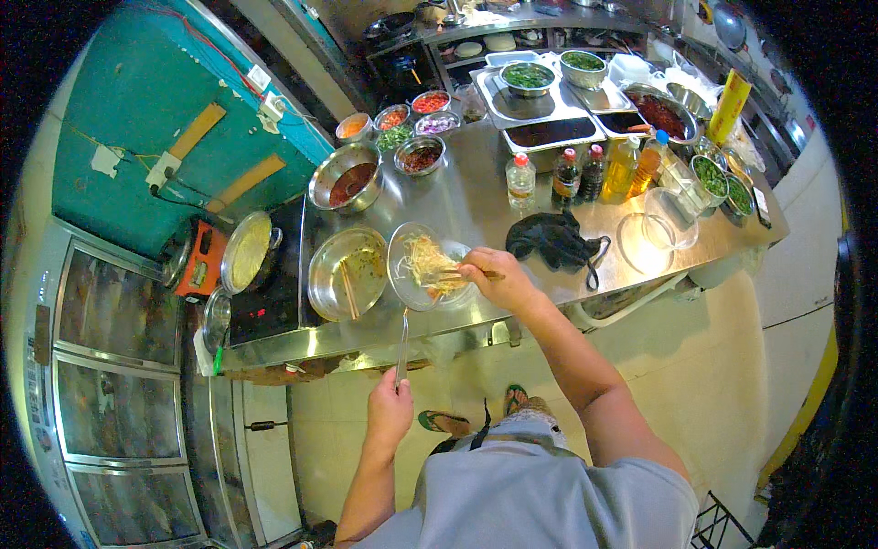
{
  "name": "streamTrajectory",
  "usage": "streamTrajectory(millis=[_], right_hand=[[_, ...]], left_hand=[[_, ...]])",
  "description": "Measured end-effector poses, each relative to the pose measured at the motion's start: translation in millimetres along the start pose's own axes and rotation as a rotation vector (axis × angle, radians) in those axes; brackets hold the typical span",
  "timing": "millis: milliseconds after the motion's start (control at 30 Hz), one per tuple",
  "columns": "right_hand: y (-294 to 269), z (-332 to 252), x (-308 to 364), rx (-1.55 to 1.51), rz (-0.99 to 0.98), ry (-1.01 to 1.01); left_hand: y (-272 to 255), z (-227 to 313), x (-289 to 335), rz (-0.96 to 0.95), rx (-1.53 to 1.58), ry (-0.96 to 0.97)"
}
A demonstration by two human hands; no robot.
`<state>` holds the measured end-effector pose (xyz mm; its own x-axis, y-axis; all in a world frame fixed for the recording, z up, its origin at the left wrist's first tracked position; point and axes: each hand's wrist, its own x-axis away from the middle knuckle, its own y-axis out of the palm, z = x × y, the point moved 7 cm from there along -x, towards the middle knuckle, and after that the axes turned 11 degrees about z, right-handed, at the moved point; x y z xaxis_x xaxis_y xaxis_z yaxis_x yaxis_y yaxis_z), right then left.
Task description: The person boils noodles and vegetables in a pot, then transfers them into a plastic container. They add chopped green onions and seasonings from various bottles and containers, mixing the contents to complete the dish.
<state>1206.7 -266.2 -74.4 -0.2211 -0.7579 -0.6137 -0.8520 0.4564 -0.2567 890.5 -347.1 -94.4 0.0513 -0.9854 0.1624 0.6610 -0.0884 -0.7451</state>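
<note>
My left hand [390, 407] is closed around the long metal handle of a round strainer [400, 267]. Pale noodles [422, 256] lie in the strainer's right part, toward a shallow light-coloured dish [455, 249] just beside it. Whether strainer and dish touch, I cannot tell. My right hand [498, 277] grips a pair of wooden chopsticks [471, 274], their tips in the noodles. Left of the strainer, a wide metal bowl [322, 285] holds some brownish residue, with another pair of chopsticks [349, 293] resting in it.
A pot of yellowish liquid [247, 253] stands on a black cooktop [261, 311] at left. Behind are a bowl of red sauce [352, 183] and small bowls of chopped vegetables [394, 117]. Several bottles [590, 174] and a black cloth bag [553, 242] sit at right on the steel counter [471, 201].
</note>
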Motion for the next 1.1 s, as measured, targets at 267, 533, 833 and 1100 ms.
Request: streamTrajectory(millis=[267,533,833,1100], right_hand=[[4,-17,-50,-0.153,0.158,-0.024],[22,3,-58,-0.037,0.122,0.092],[22,11,-54,0.026,0.082,0.062],[-10,15,-27,0.072,0.148,0.129]], left_hand=[[-9,31,11,0.115,-0.130,0.206],[-11,30,10,0.155,-0.180,0.219],[-9,37,10,0.136,-0.309,0.257],[-12,38,4,0.182,-0.405,0.282]])
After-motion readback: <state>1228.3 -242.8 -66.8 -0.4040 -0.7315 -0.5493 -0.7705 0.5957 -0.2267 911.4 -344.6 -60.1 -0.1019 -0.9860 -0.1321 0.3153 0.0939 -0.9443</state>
